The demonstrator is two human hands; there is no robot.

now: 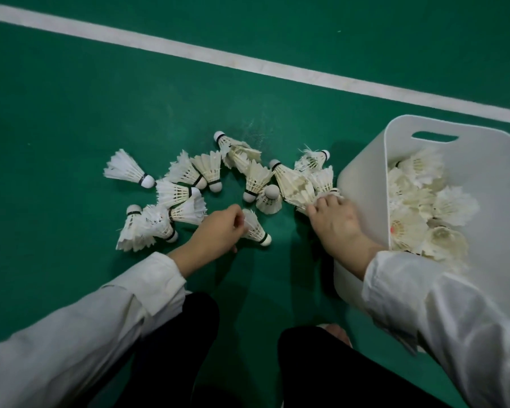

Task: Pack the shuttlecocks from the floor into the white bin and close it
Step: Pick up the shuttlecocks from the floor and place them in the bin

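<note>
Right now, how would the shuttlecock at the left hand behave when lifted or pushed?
Probably light: the shuttlecock is thin feathers on a small rounded tip. Its skirt may crush under fingers of the left hand. Cone-shaped, it'd likely pivot, not roll straight.

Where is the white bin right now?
In the head view the white bin stands on the green floor at the right, just beside the right hand and the scattered shuttlecocks, with the white line behind it.
</note>
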